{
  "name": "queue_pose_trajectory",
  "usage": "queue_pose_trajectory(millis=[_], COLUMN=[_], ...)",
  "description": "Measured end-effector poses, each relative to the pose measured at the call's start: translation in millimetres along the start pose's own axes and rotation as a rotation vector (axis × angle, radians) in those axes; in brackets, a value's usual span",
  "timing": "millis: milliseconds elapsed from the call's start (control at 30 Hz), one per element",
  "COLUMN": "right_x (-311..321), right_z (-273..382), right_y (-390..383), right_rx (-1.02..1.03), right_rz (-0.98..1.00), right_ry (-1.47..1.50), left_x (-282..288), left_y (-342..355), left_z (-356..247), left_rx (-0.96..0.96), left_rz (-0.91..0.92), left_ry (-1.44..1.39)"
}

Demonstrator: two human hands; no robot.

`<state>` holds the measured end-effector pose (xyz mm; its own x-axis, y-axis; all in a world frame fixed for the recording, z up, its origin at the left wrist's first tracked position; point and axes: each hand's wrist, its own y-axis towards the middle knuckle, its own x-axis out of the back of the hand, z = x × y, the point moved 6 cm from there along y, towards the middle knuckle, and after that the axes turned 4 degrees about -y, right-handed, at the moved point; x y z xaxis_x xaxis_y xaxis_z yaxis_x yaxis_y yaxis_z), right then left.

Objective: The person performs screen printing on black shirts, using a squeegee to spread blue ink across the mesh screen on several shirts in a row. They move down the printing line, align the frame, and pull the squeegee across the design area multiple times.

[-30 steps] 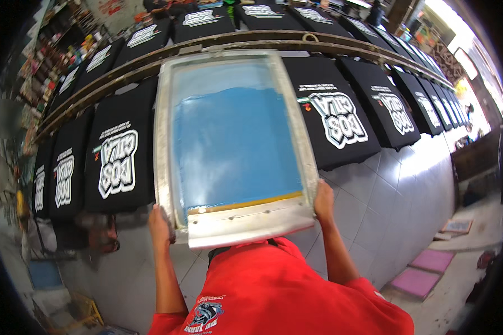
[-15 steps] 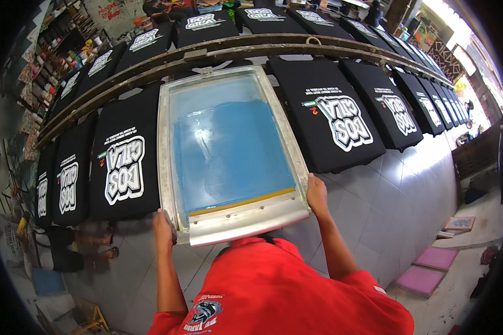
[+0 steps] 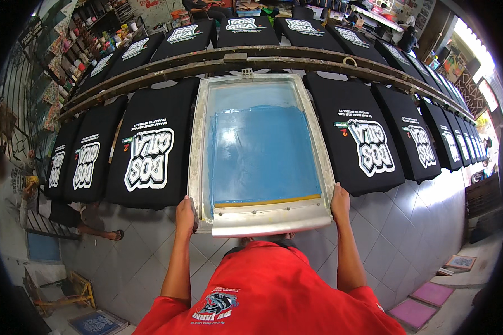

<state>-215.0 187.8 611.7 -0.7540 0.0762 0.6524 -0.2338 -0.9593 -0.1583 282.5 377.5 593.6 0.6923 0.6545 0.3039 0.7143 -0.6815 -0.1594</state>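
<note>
Gripping the near end of a silver-edged screen frame (image 3: 196, 162) from either side, the left hand (image 3: 185, 215) and the right hand (image 3: 341, 204) are closed around its opposite edges by the near corners; the fingers beneath are hidden. The frame lies between the hands and stretches away ahead of them, its blue mesh (image 3: 265, 153) facing up. Across its near end, between the two hands, rests a squeegee (image 3: 271, 223) with a metal bar and a yellow blade edge. Just beyond the left hand is a black shirt (image 3: 150, 142) with a white print, and beyond the right hand a matching shirt (image 3: 356, 137). Ahead of both hands, past the frame's far end, runs a wooden rail (image 3: 296, 63). Well off to the right hand's right, pink panels (image 3: 432, 294) lie low down.
</note>
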Motion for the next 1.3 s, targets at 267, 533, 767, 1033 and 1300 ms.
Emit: queue_pose_trajectory(millis=[267, 533, 767, 1033, 1300], right_x=[0, -11, -22, -34, -4], right_z=[11, 0, -5, -18, -3], right_y=[32, 38, 41, 44, 33], right_rx=[0.015, -0.009, -0.005, -0.02, 0.159], right_rz=[-0.019, -0.009, 0.016, -0.016, -0.051], right_ry=[-0.007, 0.079, 0.085, 0.077, 0.007], left_x=[-20, -27, -28, -41, -23], left_y=[22, 42, 46, 41, 38], left_z=[-24, -12, 1, -5, 5], left_rx=[-0.034, 0.043, 0.025, -0.03, 0.128], left_rz=[0.035, 0.054, 0.044, 0.013, 0.139], left_ry=[0.094, 0.108, 0.295, 0.447, 0.102])
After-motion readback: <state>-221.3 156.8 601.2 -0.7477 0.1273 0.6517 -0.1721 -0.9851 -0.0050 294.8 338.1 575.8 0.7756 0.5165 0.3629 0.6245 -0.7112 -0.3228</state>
